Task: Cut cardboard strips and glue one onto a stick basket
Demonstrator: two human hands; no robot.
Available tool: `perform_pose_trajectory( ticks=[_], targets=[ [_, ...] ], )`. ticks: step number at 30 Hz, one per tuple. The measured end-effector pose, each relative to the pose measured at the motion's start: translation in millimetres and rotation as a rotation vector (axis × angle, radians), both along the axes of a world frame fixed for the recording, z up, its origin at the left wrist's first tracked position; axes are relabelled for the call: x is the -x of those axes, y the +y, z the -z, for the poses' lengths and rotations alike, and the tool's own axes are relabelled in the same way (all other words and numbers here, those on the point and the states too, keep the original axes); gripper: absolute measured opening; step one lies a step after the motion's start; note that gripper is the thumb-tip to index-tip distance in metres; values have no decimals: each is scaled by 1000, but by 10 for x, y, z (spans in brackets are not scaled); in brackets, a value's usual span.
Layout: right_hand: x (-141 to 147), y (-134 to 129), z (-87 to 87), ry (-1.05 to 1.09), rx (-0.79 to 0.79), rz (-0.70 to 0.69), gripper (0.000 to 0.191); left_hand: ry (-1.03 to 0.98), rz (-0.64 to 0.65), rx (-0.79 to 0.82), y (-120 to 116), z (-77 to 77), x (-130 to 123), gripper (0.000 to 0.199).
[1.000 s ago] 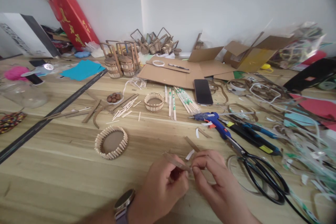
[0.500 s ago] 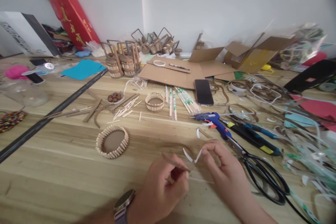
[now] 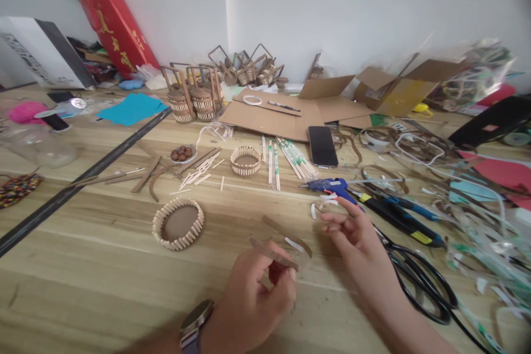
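My left hand (image 3: 259, 296), with a watch on its wrist, pinches a brown strip (image 3: 274, 254) between thumb and fingers near the front middle. Just behind it, a curved end of brown strip (image 3: 286, 232) with a white piece (image 3: 294, 244) on it shows over the table. To the right, my right hand (image 3: 352, 243) is raised with its fingers apart and nothing seen held. Beyond its fingertips lies a small white scrap (image 3: 313, 211). A round stick-walled tray (image 3: 178, 224) rests left of my hands, and a smaller ring-shaped one (image 3: 245, 161) stands farther back.
A blue glue gun (image 3: 332, 184), black scissors (image 3: 423, 282) and a black-yellow cutter (image 3: 398, 218) lie at the right. Behind are a phone (image 3: 322, 146), paper-wrapped sticks (image 3: 295, 157) and cardboard (image 3: 274, 116). Small baskets (image 3: 193, 99) stand near the wall.
My right hand has let go of the white strip piece, opened its fingers and moved slightly up and to the right. My left hand has barely moved.
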State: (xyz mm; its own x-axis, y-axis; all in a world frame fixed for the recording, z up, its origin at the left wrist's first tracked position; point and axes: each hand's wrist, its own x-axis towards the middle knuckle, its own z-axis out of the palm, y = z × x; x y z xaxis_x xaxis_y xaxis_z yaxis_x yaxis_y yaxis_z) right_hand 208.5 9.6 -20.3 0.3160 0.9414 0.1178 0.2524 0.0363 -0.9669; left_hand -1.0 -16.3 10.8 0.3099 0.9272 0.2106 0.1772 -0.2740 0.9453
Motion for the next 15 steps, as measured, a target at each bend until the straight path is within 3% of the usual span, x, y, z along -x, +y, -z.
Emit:
perform_pose_trajectory(
  ticks=[5,8,11,15],
  targets=[
    [15,-101,-2,-224,-100,-133,48,-19,-41,97,3,18,2,14],
    [49,-149,-93,-342,-109,-318,37,-107,-36,215,6,52,8,18],
    [102,-174,-159,-373,-113,-473,40,-225,-71,287,25,58,12,20],
    [157,-190,-162,-414,-126,-474,42,-327,-148,303,70,29,10,23]
  ],
)
